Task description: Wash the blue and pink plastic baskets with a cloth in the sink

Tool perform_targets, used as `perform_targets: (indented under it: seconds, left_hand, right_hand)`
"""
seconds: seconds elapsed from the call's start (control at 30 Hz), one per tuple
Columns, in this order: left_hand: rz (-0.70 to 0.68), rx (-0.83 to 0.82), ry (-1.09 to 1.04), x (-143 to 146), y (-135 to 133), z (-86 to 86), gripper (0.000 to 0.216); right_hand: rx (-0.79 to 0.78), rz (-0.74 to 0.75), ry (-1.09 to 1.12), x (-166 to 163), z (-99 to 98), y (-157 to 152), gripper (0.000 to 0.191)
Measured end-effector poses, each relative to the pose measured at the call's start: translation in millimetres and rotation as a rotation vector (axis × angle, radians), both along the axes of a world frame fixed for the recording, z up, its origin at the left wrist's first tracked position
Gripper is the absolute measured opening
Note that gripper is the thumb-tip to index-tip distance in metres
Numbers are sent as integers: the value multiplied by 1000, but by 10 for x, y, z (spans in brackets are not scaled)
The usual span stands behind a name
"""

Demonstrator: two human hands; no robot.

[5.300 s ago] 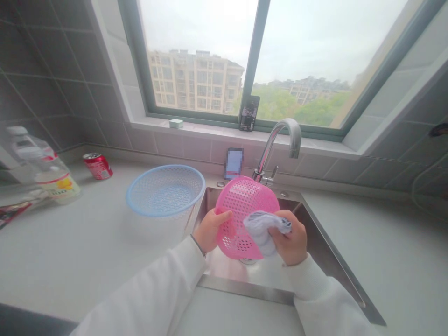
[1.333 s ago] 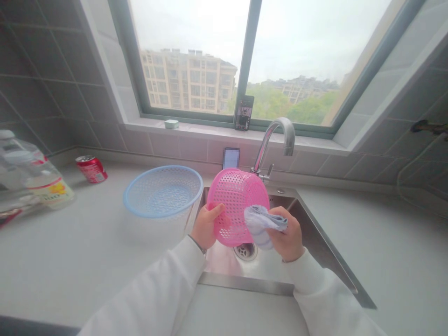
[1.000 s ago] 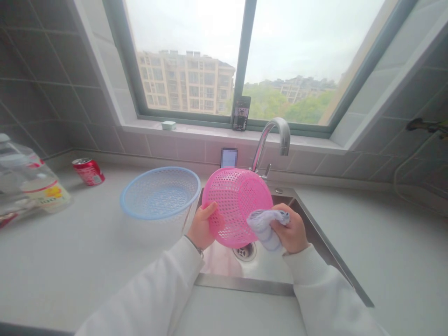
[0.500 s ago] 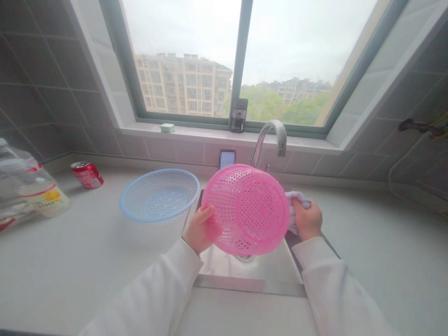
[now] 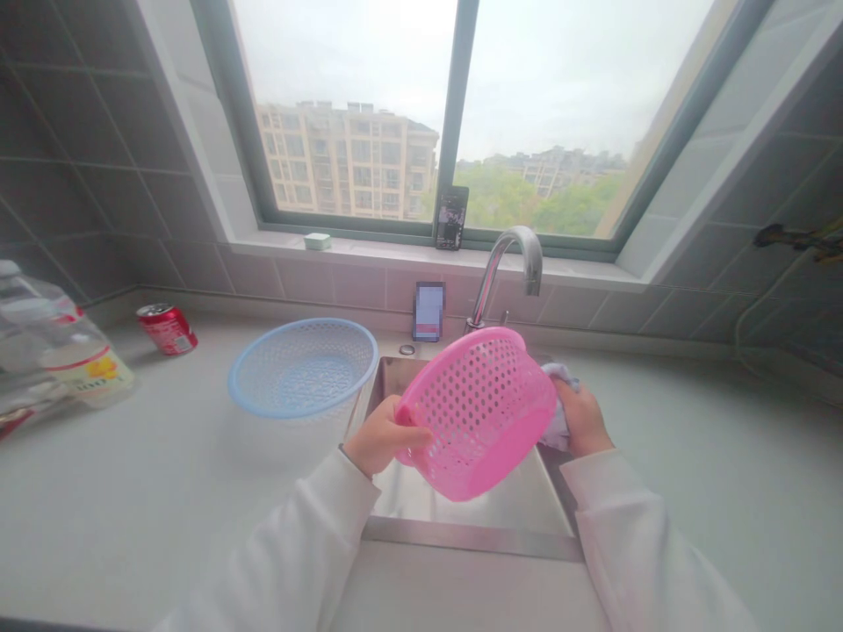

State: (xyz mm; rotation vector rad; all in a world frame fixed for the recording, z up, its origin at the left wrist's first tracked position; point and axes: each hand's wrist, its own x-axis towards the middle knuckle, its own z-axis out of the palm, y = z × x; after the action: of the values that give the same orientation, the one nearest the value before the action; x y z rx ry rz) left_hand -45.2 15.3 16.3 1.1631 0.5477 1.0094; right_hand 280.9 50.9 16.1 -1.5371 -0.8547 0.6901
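Above the sink [image 5: 474,537] a pink plastic basket [image 5: 484,412] with a pattern of holes is held tilted, its side wall towards me. My left hand [image 5: 382,436] grips its left rim, thumb on the outside and the other fingers partly hidden. My right hand [image 5: 583,417] is closed around a pale, crumpled cloth [image 5: 559,412] at the basket's right side. Part of the cloth is hidden behind the basket. Just to the left, a light blue basket [image 5: 303,369] stands on the counter beside the sink.
A curved metal faucet [image 5: 510,254] rises behind the sink. One phone [image 5: 429,312] leans against the tiles, and another phone [image 5: 451,218] stands on the windowsill. To the left are a red can [image 5: 167,329] and clear plastic bottles [image 5: 79,360]. A small pale green box [image 5: 317,241] sits on the sill.
The pink basket has turned, so its side wall now faces me instead of its base, and it sits slightly lower. Both hands still hold on; the phone by the tiles is fully uncovered.
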Motion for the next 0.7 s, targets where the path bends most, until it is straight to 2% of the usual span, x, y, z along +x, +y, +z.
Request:
perform_targets:
  seconds: [0.1,0.23,0.5,0.7]
  left_hand:
    - [-119,88,128,-35,-28,39,29]
    - [-220,166,233,-60,-46,112,25]
    - [-238,244,508,6,-91,155,17]
    - [-232,310,577,64,-91,141,21]
  right_hand:
    - [-41,52,-28,-2,-9,-3,36]
    - [-12,68,-75,-20,36,-34,34]
    - [69,35,-149,-15,170,-115,35]
    - [153,61,-254,-112,337,-254,30]
